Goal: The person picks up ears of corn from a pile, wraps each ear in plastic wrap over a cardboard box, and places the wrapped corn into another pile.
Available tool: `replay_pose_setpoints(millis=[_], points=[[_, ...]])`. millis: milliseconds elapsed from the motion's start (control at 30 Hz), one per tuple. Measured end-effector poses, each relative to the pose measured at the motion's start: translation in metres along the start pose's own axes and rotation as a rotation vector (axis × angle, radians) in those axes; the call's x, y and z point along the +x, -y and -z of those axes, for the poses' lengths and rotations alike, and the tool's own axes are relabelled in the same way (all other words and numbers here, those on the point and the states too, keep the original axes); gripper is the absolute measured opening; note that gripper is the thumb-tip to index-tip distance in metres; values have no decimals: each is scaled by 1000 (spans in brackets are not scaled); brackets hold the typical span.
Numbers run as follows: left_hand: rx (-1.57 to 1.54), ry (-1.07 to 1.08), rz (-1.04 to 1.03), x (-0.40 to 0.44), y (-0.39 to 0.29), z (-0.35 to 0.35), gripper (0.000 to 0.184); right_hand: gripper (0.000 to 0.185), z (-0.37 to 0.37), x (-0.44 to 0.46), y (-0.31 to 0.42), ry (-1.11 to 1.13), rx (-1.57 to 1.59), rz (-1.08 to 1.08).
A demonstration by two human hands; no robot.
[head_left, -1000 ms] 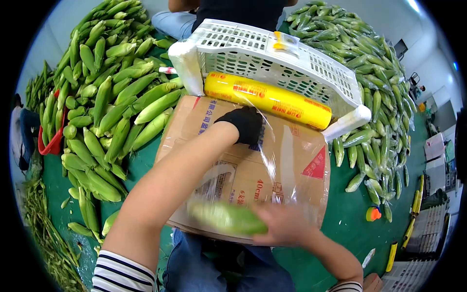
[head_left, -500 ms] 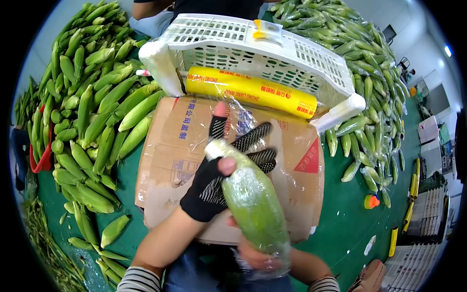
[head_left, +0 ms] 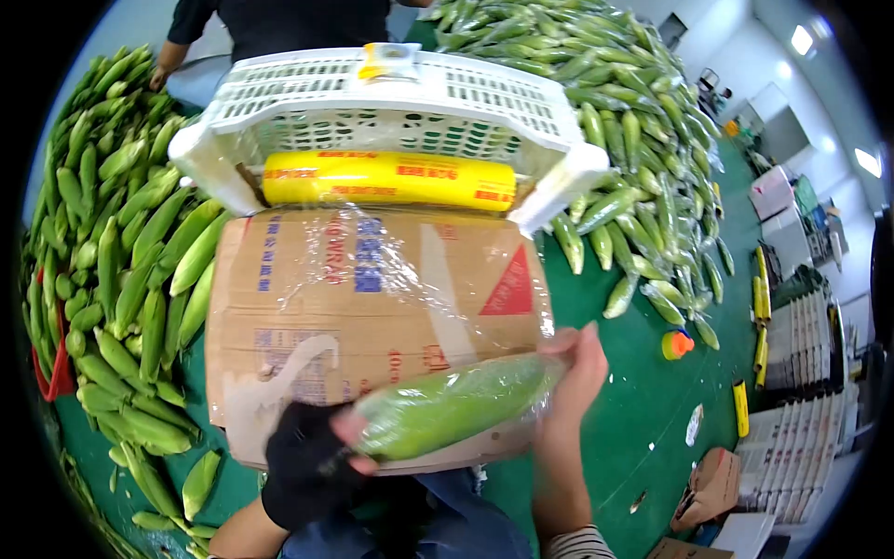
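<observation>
Gripping wrapped corn point(head_left: 456, 405) over a carton point(head_left: 279, 293) marked "40c" are the left hand point(head_left: 312, 455) and right hand point(head_left: 575, 373).

A plump, elongated ear of corn in bright green husk point(head_left: 456, 405), covered in shiny, clear plastic film, is held crosswise above the near part of a brown cardboard box point(head_left: 307, 298), its left end tilted slightly toward the wearer.

Green floor point(head_left: 652, 391); right-hand wall point(head_left: 712, 42) pale, perhaps white; bright lights point(head_left: 802, 39) upper right.
</observation>
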State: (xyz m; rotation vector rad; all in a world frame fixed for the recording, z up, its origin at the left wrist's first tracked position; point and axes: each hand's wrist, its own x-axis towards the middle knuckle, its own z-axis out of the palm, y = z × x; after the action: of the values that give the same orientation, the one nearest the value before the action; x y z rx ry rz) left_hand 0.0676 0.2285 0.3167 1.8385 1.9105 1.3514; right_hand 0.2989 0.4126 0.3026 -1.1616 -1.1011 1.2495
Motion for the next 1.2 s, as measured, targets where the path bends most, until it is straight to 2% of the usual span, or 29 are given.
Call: replay_pose_setpoints(millis=[33,67,133,167,233,300,333,367,400,433,467,500,533,567,600,667,700,733,767,800,867,933,1000,1033,1067,1100,1133,1167,1200], points=[[-308,224,419,20,-29,3,39,31,3,11,-16,-105,492,-143],[-607,450,841,35,-50,3,38,28,-16,-4,-3,-147,566,-221],[-470,384,343,36,-36,-35,37,33,-50,-32,0,-103,680,-405],[-543,417,319,37,-23,-56,39,43,-50,-47,-7,-31,713,-521],[-243,410,-111,46,-5,-75,45,46,-42,-47,-10,-4,599,-602],[-361,396,-150,65,-8,-107,44,52,-24,-24,-11,43,534,-687],[-384,326,-59,72,-23,-105,41,49,-15,10,-14,41,606,-613],[-232,316,-232,70,-18,-106,41,46,-7,43,-18,42,680,-539],[-80,314,-398,65,-11,-106,42,40,13,100,-43,121,556,-266],[-81,313,-314,64,-9,-105,41,44,22,164,-43,26,713,-244],[-82,313,-228,62,-7,-103,41,45,28,213,-36,-100,680,-103],[78,284,-325,60,2,-98,45,50,35,248,-34,-227,392,75],[92,298,-300,58,12,-91,49,52,50,284,-43,-243,228,236],[182,255,-283,55,20,-77,53,49,41,271,-18,-51,270,318],[274,212,-256,49,28,-62,57,42,26,245,4,80,343,290],[407,145,-105,34,53,-31,65,34,15,183,12,138,153,340],[442,95,-95,29,75,-20,77,33,23,151,2,304,81,293],[452,51,-25,34,85,-8,78,28,25,123,-17,443,-123,380],[441,45,21,42,96,-1,75,26,6,90,-8,554,-651,663],[426,40,73,51,110,2,72,25,-7,84,-16,596,-835,791],[466,76,-23,76,145,3,52,24,-22,72,-30,673,-1206,1039],[408,11,-228,104,170,0,30,19,-31,84,-44,628,-1088,893],[140,67,92,97,172,11,17,13,-30,87,-39,601,-1007,725],[104,-38,98,90,149,25,12,10,-23,79,-27,602,-982,627],[120,-121,-49,67,158,36,13,7,-11,64,-21,577,-761,444],[361,-72,-153,45,136,56,17,7,17,53,-17,604,-659,185],[519,158,-70,13,116,69,20,7,24,27,-3,666,-556,119],[536,312,-106,-20,101,74,21,10,47,18,2,812,-845,78],[534,282,-250,-56,93,73,18,9,69,4,-13,831,-846,84]])
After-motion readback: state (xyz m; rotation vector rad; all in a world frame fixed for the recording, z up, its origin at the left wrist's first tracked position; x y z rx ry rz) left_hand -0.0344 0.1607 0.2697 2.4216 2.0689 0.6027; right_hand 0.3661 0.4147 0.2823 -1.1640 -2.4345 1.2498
